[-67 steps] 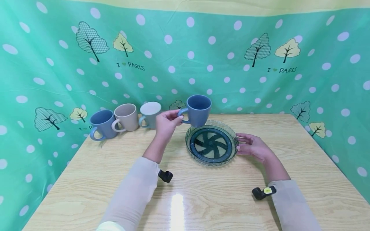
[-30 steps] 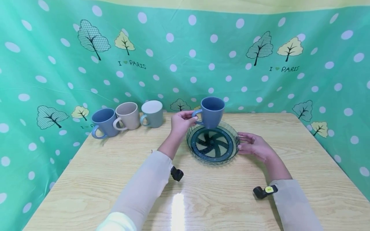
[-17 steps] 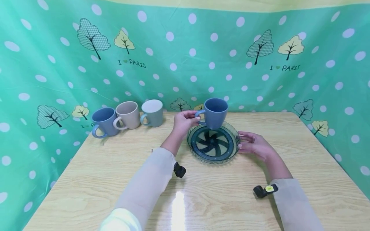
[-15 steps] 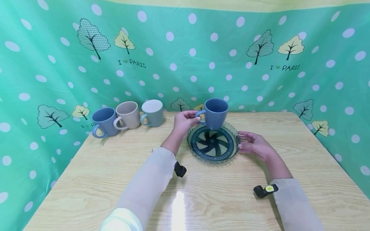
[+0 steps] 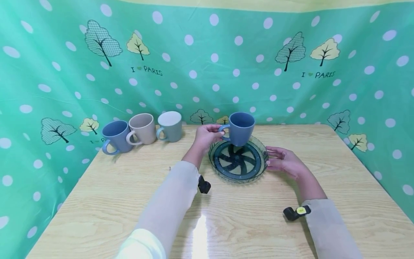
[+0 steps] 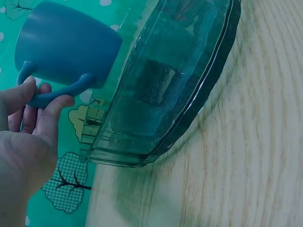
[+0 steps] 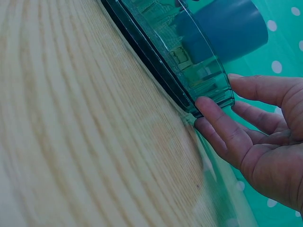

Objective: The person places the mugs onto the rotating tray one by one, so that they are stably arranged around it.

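My left hand (image 5: pixel 207 137) pinches the handle of a blue mug (image 5: pixel 242 128) between thumb and fingers, also seen in the left wrist view. The mug is upright over the far part of a round, clear green turntable tray (image 5: pixel 237 178) with a dark pinwheel-like base. In the right wrist view its lower part shows through the tray's ribbed wall; I cannot tell whether its base touches down. My right hand (image 5: pixel 284 162) rests extended fingers (image 7: pixel 215 113) against the outside of the tray's right wall.
At the back left stand a second blue mug (image 5: pixel 118 137), a beige mug (image 5: pixel 143 129) and a grey-green mug (image 5: pixel 171 127) with a white inside. A green dotted cloth (image 5: pixel 207 43) hangs behind the wooden table (image 5: pixel 245 223).
My left hand has carried the blue mug rightward over the tray, and in the last half second slightly lower. The right hand has stayed at the tray's side.
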`<state>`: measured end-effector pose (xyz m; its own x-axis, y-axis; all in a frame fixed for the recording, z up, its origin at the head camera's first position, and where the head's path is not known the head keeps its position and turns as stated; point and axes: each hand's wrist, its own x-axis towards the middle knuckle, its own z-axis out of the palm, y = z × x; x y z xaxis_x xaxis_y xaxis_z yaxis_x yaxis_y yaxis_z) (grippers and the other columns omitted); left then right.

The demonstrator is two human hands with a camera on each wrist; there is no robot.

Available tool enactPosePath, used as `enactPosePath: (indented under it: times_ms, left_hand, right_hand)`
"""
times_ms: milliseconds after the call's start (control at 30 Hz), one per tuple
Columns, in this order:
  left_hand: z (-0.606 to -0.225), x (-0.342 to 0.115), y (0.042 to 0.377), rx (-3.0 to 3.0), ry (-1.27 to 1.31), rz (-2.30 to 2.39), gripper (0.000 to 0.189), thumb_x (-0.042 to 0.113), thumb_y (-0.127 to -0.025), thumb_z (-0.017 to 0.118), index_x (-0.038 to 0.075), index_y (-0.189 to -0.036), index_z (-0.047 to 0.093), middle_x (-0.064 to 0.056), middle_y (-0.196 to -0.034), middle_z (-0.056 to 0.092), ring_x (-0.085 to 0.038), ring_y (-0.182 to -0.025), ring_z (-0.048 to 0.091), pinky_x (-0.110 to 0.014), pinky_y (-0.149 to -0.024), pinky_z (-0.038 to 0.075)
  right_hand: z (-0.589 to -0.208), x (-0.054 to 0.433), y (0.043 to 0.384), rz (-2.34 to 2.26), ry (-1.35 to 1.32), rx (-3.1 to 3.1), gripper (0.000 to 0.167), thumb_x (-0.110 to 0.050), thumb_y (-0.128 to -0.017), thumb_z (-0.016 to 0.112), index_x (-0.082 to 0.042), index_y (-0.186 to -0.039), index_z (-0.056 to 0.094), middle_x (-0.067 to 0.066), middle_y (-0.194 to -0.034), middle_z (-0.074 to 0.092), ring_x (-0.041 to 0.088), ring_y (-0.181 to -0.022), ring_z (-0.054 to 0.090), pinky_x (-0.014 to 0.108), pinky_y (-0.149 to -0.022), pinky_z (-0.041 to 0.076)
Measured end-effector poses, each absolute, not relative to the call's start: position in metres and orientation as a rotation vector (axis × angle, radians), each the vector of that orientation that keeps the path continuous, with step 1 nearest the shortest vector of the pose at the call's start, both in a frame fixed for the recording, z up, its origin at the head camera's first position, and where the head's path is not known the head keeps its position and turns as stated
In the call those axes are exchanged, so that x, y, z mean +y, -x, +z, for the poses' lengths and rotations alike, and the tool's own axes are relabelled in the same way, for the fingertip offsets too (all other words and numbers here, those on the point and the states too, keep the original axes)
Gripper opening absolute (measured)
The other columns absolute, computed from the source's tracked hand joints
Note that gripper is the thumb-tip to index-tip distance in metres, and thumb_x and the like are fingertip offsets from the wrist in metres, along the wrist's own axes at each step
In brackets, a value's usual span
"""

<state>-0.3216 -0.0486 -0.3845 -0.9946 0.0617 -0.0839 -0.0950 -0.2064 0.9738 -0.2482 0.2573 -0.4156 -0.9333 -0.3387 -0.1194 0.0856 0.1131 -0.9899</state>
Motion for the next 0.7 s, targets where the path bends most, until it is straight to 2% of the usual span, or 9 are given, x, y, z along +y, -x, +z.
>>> enactPosePath:
  times_ms: [233,467,700]
  left_hand:
    - [-0.3846,-0.0464,0.3252,1.895,0.058,2.36,0.028,-0.011,-0.082,0.071,-0.003,-0.109,0.069,-0.013,-0.096,0.066,-0.028,-0.096,0.069,-0.032,-0.079,0.061]
    - [-0.3864,-0.0473,0.3263,1.926,0.06,2.333,0.028,-0.01,-0.082,0.071,-0.003,-0.109,0.069,-0.012,-0.096,0.066,-0.021,-0.085,0.069,-0.033,-0.078,0.061]
    - [-0.3913,-0.0467,0.3282,1.966,0.044,2.306,0.026,-0.011,-0.082,0.071,-0.005,-0.107,0.069,-0.014,-0.097,0.069,-0.019,-0.083,0.069,-0.033,-0.078,0.061]
  right_hand:
    - [-0.4145,0.2581,0.2483,-1.893,0.234,2.071,0.077,0.01,-0.086,0.063,0.006,-0.151,0.021,0.033,-0.15,0.028,0.039,-0.12,0.054,0.041,-0.092,0.055]
    - [-0.4137,0.2571,0.2486,-1.887,0.236,2.073,0.076,0.01,-0.086,0.062,0.007,-0.15,0.021,0.034,-0.149,0.028,0.042,-0.123,0.051,0.041,-0.092,0.055]
    - [-0.4138,0.2572,0.2484,-1.88,0.241,2.086,0.075,0.01,-0.087,0.062,0.007,-0.15,0.021,0.034,-0.149,0.028,0.043,-0.123,0.05,0.04,-0.092,0.055]
